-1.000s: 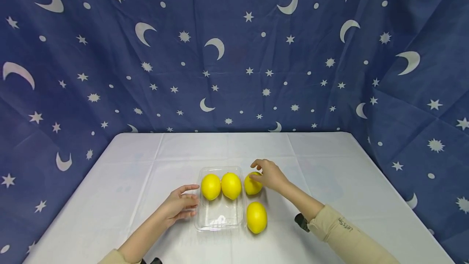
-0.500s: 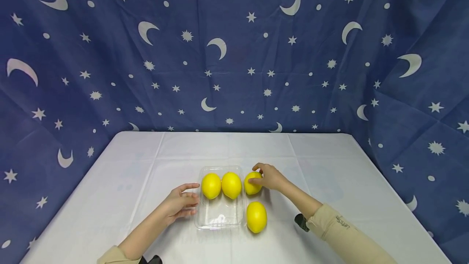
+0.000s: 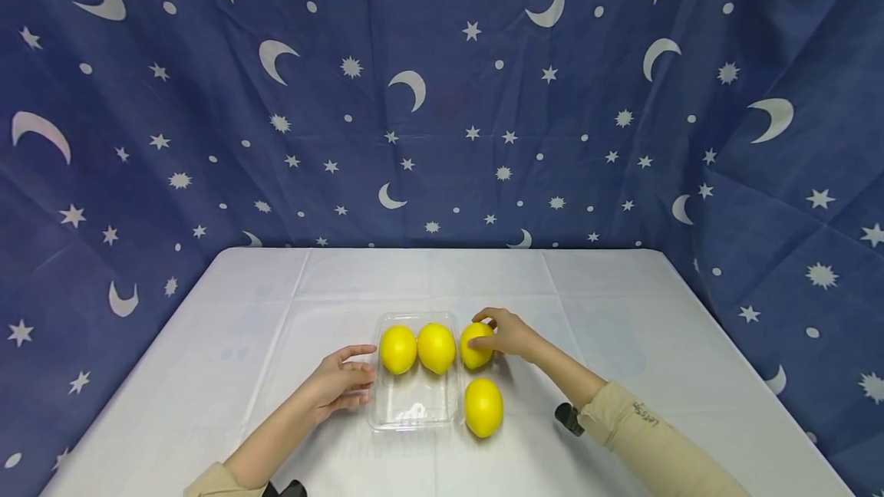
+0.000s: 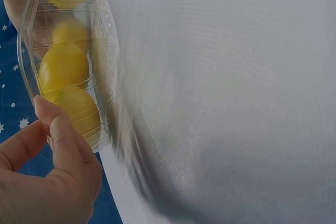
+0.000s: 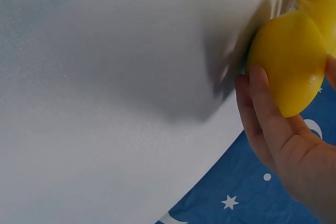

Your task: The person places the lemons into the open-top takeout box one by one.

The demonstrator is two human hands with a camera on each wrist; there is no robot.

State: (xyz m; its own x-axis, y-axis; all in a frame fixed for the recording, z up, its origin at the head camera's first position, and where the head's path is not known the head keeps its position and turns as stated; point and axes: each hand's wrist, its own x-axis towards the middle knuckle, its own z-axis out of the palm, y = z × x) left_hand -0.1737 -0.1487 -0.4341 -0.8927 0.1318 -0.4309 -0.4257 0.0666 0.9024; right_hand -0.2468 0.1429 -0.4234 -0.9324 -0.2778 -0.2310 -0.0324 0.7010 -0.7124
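Note:
A clear plastic container (image 3: 414, 419) lies on the table with two yellow lemons side by side in its far half, one on the left (image 3: 397, 350) and another on the right (image 3: 437, 348). My left hand (image 3: 338, 383) touches the container's left edge with relaxed, spread fingers; the left wrist view has its fingertips (image 4: 44, 108) right at the rim. Just right of the container, my right hand (image 3: 511, 334) grips a third lemon (image 5: 289, 59), thumb on one side and fingers on the other. Nearer the front, one more lemon (image 3: 483, 408) lies on the cloth, untouched.
A white cloth covers the table (image 3: 331, 282). Behind and around it hangs a blue curtain (image 3: 442, 98) printed with moons and stars. Dark bands with wrist cameras show at both sleeves, the right one (image 3: 569, 419) close over the cloth.
My right hand's fingers have come down and closed around the lemon to the right of the container. The left hand and the other lemons have stayed in place.

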